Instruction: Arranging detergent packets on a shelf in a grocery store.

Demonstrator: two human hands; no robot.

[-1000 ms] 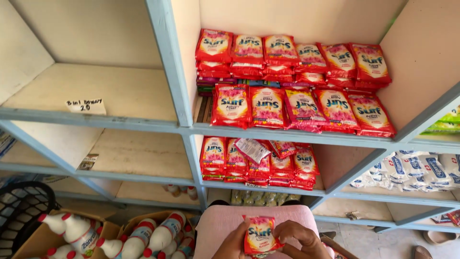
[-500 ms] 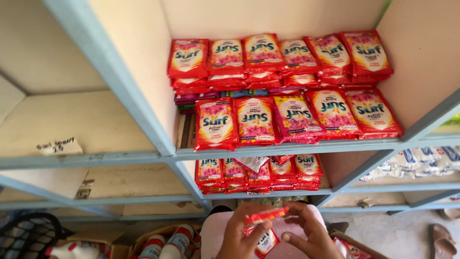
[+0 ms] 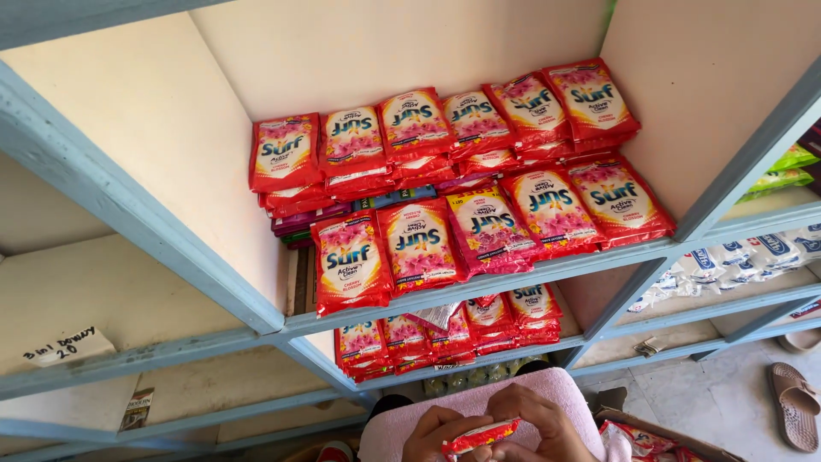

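Both hands, left and right, pinch one red sachet edge-on over the pink cloth, so a loose grip could drop it.

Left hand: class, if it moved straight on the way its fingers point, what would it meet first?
The left hand points right along the flat red sachet; it would probably meet the right hand first, though depth is unclear.
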